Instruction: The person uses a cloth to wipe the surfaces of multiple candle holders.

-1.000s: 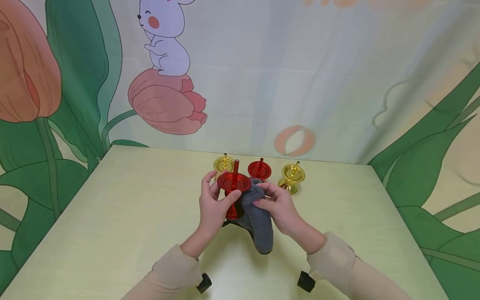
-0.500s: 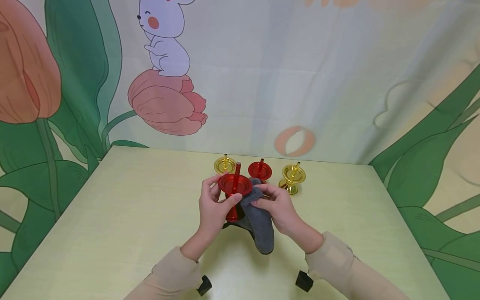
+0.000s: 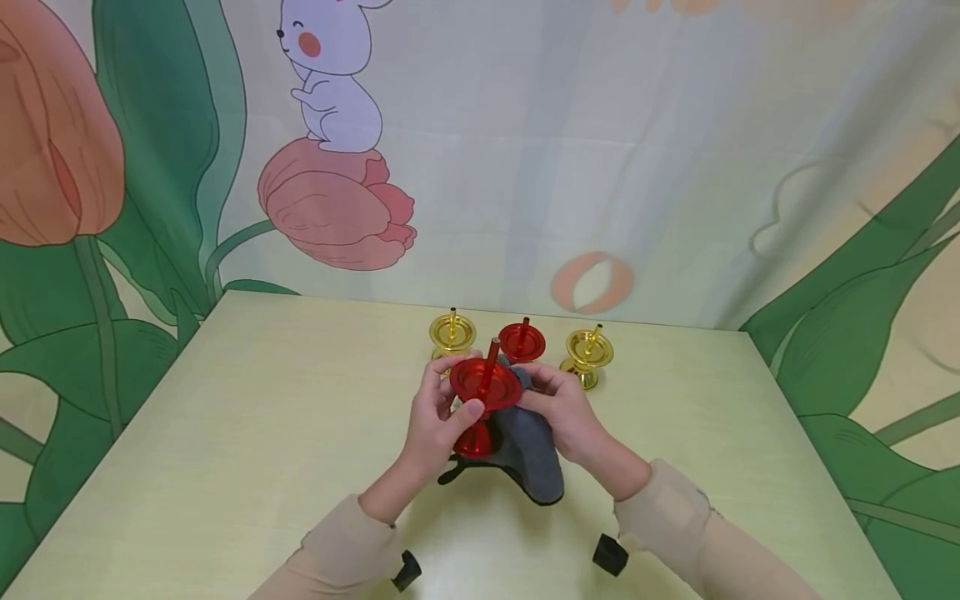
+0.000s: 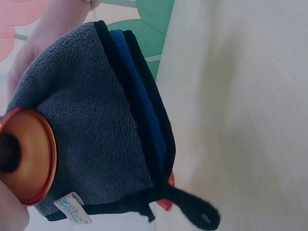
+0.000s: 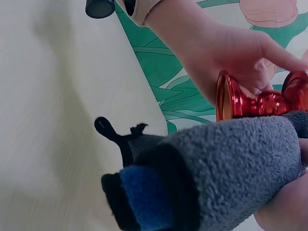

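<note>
A red metallic candle holder (image 3: 486, 385), with a wide dish and an upright stem, is in my left hand (image 3: 437, 421), the thumb just below the dish. It leans a little to the right, and its hollow base (image 4: 36, 159) faces the left wrist camera. My right hand (image 3: 567, 414) grips a folded grey cloth (image 3: 534, 454) against the right side of the holder. Black edging, a blue layer (image 5: 147, 195) and a hanging loop (image 4: 199, 211) show on the cloth. Cloth and dish hide some of the right fingertips in the head view.
Behind my hands stand a gold candle holder (image 3: 452, 333) at left, another red one (image 3: 522, 342) in the middle and a second gold one (image 3: 588, 350) at right. They are near the back edge of the pale table (image 3: 262, 433), before a printed curtain (image 3: 480, 167).
The held red candle holder has shifted right and slightly closer to me, tipping more to the right. My hands and the cloth moved along with it. The standing holders stay in place.
</note>
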### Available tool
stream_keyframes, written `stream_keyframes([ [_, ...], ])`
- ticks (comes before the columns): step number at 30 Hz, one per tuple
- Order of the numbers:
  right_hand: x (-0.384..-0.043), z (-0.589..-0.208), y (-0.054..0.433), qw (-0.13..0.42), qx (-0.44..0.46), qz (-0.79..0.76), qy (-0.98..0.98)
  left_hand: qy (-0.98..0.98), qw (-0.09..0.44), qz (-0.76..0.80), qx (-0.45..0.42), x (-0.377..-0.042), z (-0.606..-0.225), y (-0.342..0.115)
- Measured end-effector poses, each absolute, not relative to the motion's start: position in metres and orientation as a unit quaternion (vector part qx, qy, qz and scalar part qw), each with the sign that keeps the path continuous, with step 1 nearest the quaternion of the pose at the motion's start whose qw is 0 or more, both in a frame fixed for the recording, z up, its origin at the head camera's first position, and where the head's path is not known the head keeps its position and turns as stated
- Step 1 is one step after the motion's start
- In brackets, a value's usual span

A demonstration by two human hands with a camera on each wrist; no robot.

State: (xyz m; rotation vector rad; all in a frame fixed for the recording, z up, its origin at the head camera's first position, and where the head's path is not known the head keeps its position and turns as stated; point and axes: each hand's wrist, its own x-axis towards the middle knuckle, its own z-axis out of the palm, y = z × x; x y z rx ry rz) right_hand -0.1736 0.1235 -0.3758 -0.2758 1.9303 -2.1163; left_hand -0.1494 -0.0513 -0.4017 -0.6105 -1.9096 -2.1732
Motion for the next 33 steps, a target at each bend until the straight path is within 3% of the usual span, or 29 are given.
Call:
stream_keyframes([
  [9,-0.175,-0.377,0.127,0.138,-0.122,-0.728,0.661,-0.683,0.055,-0.685,-0.246,-0.154,-0.403,-0.058],
  [19,-0.176,-0.379,0.134,0.162,-0.159,-0.705,0.672,-0.656,-0.054,-0.699,-0.281,-0.157,-0.403,-0.062],
  [22,-0.177,-0.381,0.136,0.162,-0.152,-0.709,0.669,-0.671,-0.018,-0.704,-0.233,-0.155,-0.403,-0.059],
  [28,-0.180,-0.382,0.136,0.145,-0.143,-0.726,0.657,-0.702,0.119,-0.686,-0.147,-0.146,-0.404,-0.047],
  [33,-0.180,-0.380,0.134,0.144,-0.152,-0.723,0.658,-0.721,0.143,-0.664,-0.136,-0.141,-0.403,-0.038],
])
